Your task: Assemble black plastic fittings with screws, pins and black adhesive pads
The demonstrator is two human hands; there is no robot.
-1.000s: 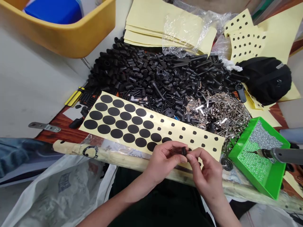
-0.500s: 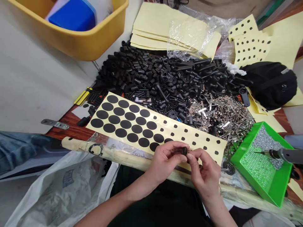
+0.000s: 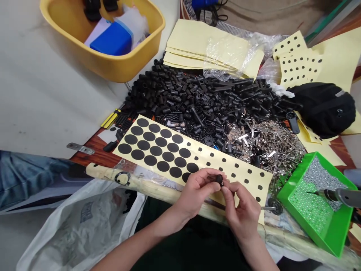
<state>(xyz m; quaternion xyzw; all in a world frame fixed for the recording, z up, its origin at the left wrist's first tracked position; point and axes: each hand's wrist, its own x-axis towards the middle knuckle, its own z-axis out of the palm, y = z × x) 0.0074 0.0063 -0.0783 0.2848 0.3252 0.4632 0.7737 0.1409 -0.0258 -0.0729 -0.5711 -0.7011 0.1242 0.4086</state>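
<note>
My left hand (image 3: 196,190) pinches a small black plastic part (image 3: 219,180) between thumb and fingers. Thumb and forefinger of my right hand (image 3: 244,207) are pressed together at the lower right side of that part; whatever they grip is too small to make out. Both hands are over the near edge of a pale yellow sticker sheet (image 3: 180,137). Large black round stickers (image 3: 156,150) cover its left side, and small dark dots run along its right. Behind the sheet lies a heap of black plastic parts (image 3: 180,90), with a pile of small metal clips (image 3: 270,143) to its right.
A green tray (image 3: 328,233) of tiny silvery pieces stands at the right, an electric screwdriver (image 3: 342,196) over it. A yellow tub (image 3: 113,69) is at the upper left. Yellow sheets (image 3: 191,35), a black cap (image 3: 324,109) and a yellow-handled tool (image 3: 110,118) lie around the heap.
The whole view has shifted, so the table things sit lower and slightly further right. Both hands stay together at the small black part, which has tilted slightly.
</note>
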